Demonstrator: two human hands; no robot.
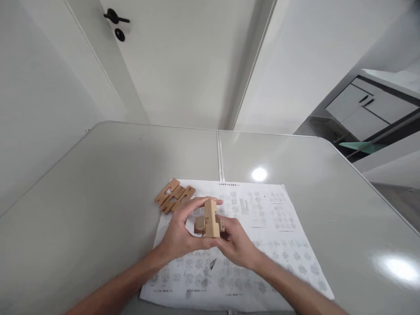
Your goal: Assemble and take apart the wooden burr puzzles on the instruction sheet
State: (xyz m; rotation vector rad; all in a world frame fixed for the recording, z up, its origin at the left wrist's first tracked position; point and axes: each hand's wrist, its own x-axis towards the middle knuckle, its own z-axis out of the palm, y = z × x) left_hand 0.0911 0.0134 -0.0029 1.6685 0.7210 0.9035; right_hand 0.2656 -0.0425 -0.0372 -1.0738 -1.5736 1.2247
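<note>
Both hands are holding the joined wooden blocks (211, 221) directly between them. The left hand (180, 234) is forming a wide C, forefinger at the far end of the notched upper block and thumb near its close end; that block's long axis is running roughly away from the wearer. The right hand (236, 243) is curling more tightly around the right side, its hidden fingertips preventing a full check. The loose numbered pieces (179, 191) are lying just beyond and left of the left hand, the nearer one, partly over the printed sheet (278, 249), long axes slanting far-right.
</note>
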